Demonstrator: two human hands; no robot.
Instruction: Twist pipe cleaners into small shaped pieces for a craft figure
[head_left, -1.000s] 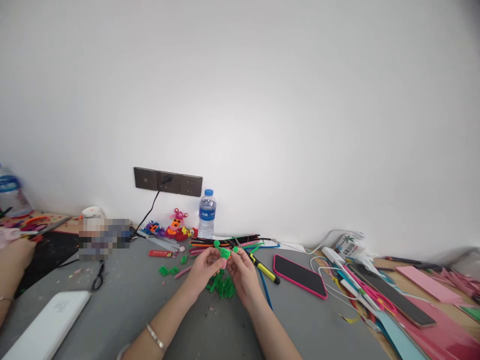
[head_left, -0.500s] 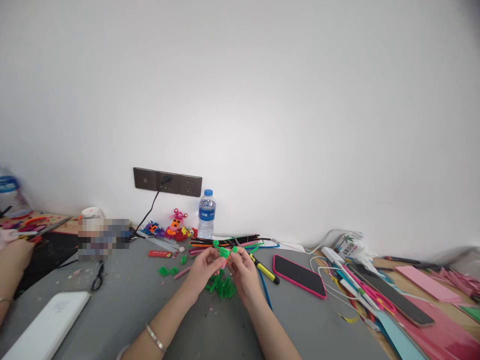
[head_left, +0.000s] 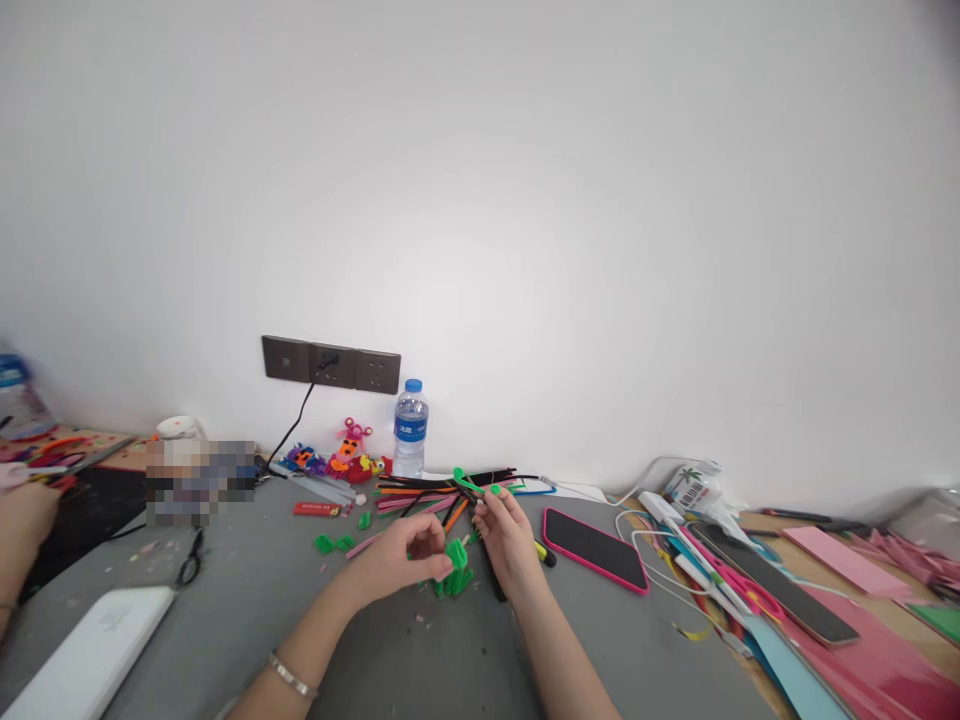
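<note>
My left hand (head_left: 401,556) is low over the grey table (head_left: 247,590), fingers curled on a green pipe-cleaner piece (head_left: 455,553) that rests by a small heap of green pieces (head_left: 456,582). My right hand (head_left: 508,535) is raised a little, fingers pinched on thin sticks, an orange one (head_left: 454,514) and a dark one among them, beside a green loop (head_left: 466,481). The two hands are a short gap apart.
A bundle of coloured pipe cleaners (head_left: 435,484), a water bottle (head_left: 410,428), small craft figures (head_left: 346,455) and wall sockets (head_left: 330,364) lie behind. A pink-cased phone (head_left: 595,548), cables, paper strips and scissors (head_left: 731,580) crowd the right. Another person's hand (head_left: 22,515) is at far left, a white box (head_left: 94,650) near it.
The hands were together, raised, holding one green piece. Now the left hand has dropped to the table with the green piece and the right has moved right, gripping thin sticks.
</note>
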